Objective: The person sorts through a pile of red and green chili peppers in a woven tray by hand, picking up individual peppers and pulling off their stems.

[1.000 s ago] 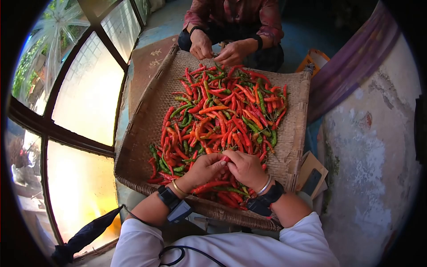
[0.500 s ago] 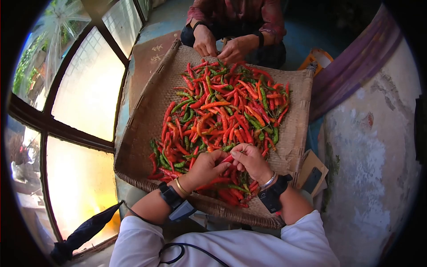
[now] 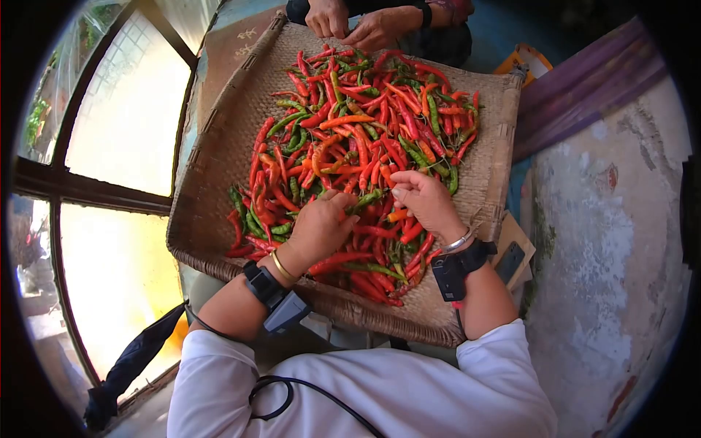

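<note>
A heap of mostly red chili peppers [image 3: 361,146], with green and orange ones mixed in, lies in a woven basket tray [image 3: 208,193]. My left hand [image 3: 321,223] is curled low over the near part of the heap. Its thumb and fingers are bent inward, and what they hold is hidden. Just beyond its fingertips is a green chili pepper [image 3: 370,198]. To the right, my right hand [image 3: 428,202] has thumb and forefinger pinched together; anything between them is too small to make out. An orange chili pepper [image 3: 397,215] lies beneath that hand.
Across the tray, another person's hands [image 3: 354,25] meet close together at the far rim. Window panes [image 3: 124,109] border the left side. A purple cloth [image 3: 584,91] and a worn wall [image 3: 599,255] stand at right. A phone [image 3: 510,263] lies beside the tray.
My hands have moved apart; the red chili pepper that was between them no longer shows there. The view has tipped, so the tray sits higher in the picture.
</note>
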`<action>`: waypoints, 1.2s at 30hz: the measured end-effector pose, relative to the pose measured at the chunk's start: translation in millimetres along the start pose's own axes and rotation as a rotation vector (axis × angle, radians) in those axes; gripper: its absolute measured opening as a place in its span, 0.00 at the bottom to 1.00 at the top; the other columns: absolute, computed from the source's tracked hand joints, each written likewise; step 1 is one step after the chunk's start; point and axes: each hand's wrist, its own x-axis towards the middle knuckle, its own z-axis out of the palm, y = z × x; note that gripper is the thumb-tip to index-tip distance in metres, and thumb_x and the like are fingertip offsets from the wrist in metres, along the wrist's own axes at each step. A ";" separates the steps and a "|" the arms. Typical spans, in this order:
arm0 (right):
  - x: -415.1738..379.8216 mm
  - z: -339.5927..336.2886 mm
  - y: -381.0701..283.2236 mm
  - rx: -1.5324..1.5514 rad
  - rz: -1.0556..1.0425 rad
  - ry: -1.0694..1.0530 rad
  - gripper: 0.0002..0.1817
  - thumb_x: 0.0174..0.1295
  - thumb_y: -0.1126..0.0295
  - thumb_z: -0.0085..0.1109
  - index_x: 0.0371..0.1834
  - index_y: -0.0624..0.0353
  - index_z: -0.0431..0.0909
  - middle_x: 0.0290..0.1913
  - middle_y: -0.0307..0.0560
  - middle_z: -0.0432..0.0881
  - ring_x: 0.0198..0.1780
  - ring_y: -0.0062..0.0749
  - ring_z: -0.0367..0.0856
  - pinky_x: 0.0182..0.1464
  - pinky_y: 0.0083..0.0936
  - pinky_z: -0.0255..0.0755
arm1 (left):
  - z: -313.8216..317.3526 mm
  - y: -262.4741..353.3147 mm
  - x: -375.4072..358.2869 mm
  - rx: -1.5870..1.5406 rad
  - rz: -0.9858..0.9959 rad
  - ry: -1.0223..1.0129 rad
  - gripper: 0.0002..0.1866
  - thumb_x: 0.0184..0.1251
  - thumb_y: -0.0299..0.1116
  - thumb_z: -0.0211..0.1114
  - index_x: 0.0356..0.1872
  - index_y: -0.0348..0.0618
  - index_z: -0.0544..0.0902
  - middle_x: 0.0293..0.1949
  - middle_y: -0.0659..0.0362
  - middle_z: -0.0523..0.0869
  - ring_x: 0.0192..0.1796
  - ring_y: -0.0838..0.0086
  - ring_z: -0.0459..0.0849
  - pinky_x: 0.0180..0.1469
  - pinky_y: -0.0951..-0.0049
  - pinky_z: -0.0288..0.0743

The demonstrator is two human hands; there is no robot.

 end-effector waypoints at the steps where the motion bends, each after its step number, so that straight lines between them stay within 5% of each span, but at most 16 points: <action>1: 0.3 8.3 6.7 -0.093 -0.074 -0.038 0.18 0.57 0.70 0.53 0.49 0.68 0.70 0.29 0.41 0.78 0.28 0.21 0.76 0.29 0.17 0.69 | 1.4 -2.0 0.1 -0.002 -0.003 -0.002 0.16 0.48 0.29 0.65 0.42 0.42 0.76 0.33 0.53 0.78 0.36 0.61 0.79 0.38 0.66 0.73; 5: -1.0 17.2 10.0 -0.400 -0.052 -0.126 0.17 0.56 0.72 0.52 0.49 0.67 0.70 0.27 0.39 0.77 0.27 0.22 0.75 0.30 0.20 0.69 | 5.3 -7.4 1.4 -0.003 0.025 -0.068 0.18 0.48 0.29 0.65 0.44 0.40 0.76 0.36 0.51 0.78 0.38 0.59 0.79 0.38 0.65 0.73; 10: -3.8 25.4 12.9 -0.012 0.029 -0.199 0.15 0.57 0.76 0.48 0.49 0.64 0.71 0.23 0.35 0.73 0.25 0.18 0.73 0.29 0.16 0.68 | 7.7 -8.8 3.8 0.031 0.057 -0.097 0.19 0.48 0.30 0.64 0.44 0.39 0.76 0.38 0.50 0.78 0.38 0.58 0.79 0.40 0.65 0.73; 22: -8.8 27.1 1.9 0.091 -0.108 -0.193 0.08 0.56 0.75 0.55 0.38 0.63 0.73 0.26 0.33 0.73 0.27 0.15 0.72 0.30 0.14 0.68 | 0.1 2.8 5.2 -0.244 0.143 -0.064 0.11 0.54 0.31 0.62 0.39 0.39 0.79 0.30 0.52 0.81 0.34 0.61 0.80 0.36 0.68 0.73; 24: -12.1 24.5 -8.3 0.101 -0.104 -0.193 0.07 0.56 0.75 0.56 0.37 0.62 0.73 0.27 0.34 0.73 0.27 0.15 0.72 0.31 0.14 0.68 | -4.0 5.4 4.4 -0.390 0.057 -0.086 0.11 0.54 0.27 0.64 0.40 0.37 0.79 0.25 0.56 0.81 0.26 0.76 0.79 0.30 0.76 0.73; 27: -18.1 17.4 -24.9 0.135 -0.035 -0.211 0.05 0.56 0.74 0.57 0.35 0.62 0.73 0.28 0.35 0.75 0.28 0.16 0.72 0.32 0.14 0.68 | -9.1 10.0 3.5 -0.528 -0.010 -0.138 0.11 0.55 0.28 0.64 0.39 0.37 0.79 0.22 0.58 0.79 0.24 0.81 0.76 0.28 0.79 0.71; 34: -18.4 -6.7 -24.8 0.307 0.011 -0.165 0.07 0.57 0.72 0.57 0.36 0.62 0.72 0.29 0.37 0.76 0.27 0.18 0.75 0.31 0.12 0.71 | -13.8 13.0 5.0 -0.428 -0.091 -0.208 0.10 0.54 0.27 0.65 0.37 0.37 0.79 0.20 0.62 0.79 0.23 0.85 0.73 0.27 0.80 0.70; 36: -16.5 -7.2 -21.7 0.444 0.005 -0.119 0.08 0.57 0.71 0.57 0.37 0.61 0.73 0.30 0.38 0.76 0.26 0.19 0.75 0.31 0.13 0.71 | -7.9 7.5 5.0 -0.412 0.060 -0.111 0.10 0.53 0.26 0.66 0.37 0.38 0.79 0.19 0.63 0.79 0.23 0.85 0.73 0.27 0.80 0.70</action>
